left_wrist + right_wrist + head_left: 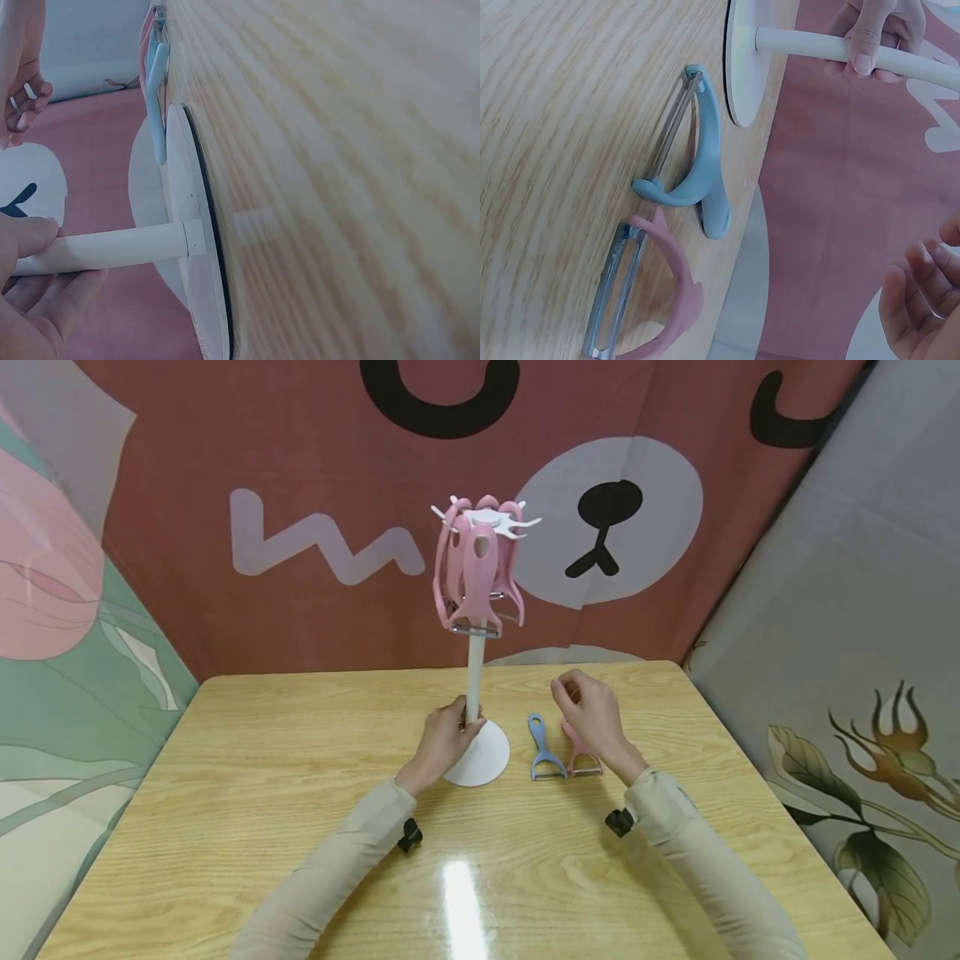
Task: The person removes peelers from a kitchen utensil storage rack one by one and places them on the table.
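My left hand [441, 742] grips the lower pole [476, 681] of a white stand, its thumb and fingers round it just above the round base [487, 760]. Several pink peelers [480, 581] hang from the white hooks [517, 522] at the top. To the right of the base, a blue peeler [707, 161] lies on the table beside a loose pink peeler [681, 281], whose handle is partly hidden by my right hand in the head view. Above that pink peeler hovers my right hand [596, 714], fingers loosely curled and holding nothing visible.
The wooden table [300, 827] ends at a pink cloth backdrop [315, 618] with a cartoon face. A grey flowered cloth [825, 635] hangs on the right, and a green patterned cloth [60, 710] on the left. A small black device [619, 822] sits at the right wrist.
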The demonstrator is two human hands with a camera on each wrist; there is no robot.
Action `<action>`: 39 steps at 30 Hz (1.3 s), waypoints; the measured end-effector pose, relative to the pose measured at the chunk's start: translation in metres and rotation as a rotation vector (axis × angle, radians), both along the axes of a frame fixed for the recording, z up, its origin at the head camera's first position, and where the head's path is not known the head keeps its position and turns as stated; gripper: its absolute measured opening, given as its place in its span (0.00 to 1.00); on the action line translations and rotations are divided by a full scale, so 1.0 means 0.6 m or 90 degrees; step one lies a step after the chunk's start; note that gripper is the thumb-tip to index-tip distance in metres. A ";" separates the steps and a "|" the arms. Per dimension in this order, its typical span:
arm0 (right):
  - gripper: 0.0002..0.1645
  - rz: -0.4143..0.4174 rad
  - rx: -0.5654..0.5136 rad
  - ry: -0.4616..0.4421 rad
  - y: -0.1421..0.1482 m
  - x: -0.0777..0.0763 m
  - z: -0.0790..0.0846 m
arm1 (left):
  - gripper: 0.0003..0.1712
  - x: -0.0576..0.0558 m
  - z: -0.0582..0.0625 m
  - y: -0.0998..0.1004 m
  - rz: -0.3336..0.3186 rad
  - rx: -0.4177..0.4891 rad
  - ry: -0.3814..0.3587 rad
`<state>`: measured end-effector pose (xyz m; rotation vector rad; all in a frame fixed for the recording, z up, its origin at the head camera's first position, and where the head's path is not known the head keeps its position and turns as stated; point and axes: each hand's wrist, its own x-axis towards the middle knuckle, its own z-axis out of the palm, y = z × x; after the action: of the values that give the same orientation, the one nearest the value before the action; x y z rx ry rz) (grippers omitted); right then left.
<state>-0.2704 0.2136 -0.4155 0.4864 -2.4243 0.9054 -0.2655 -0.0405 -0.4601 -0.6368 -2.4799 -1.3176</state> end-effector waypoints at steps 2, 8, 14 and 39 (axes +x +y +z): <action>0.13 0.000 0.000 0.006 -0.001 -0.001 0.002 | 0.06 0.000 0.000 0.000 -0.001 0.000 0.000; 0.13 -0.004 -0.008 0.025 -0.004 -0.005 0.013 | 0.05 0.000 0.000 0.000 -0.004 0.003 0.001; 0.12 0.002 -0.017 0.045 -0.009 -0.008 0.023 | 0.06 0.001 0.002 0.000 -0.004 0.000 0.009; 0.09 0.013 -0.046 0.072 -0.029 -0.017 0.054 | 0.07 0.001 0.001 0.000 -0.002 0.000 0.014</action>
<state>-0.2803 0.1965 -0.3831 0.5231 -2.2803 0.9451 -0.2648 -0.0407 -0.4598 -0.6521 -2.4613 -1.3052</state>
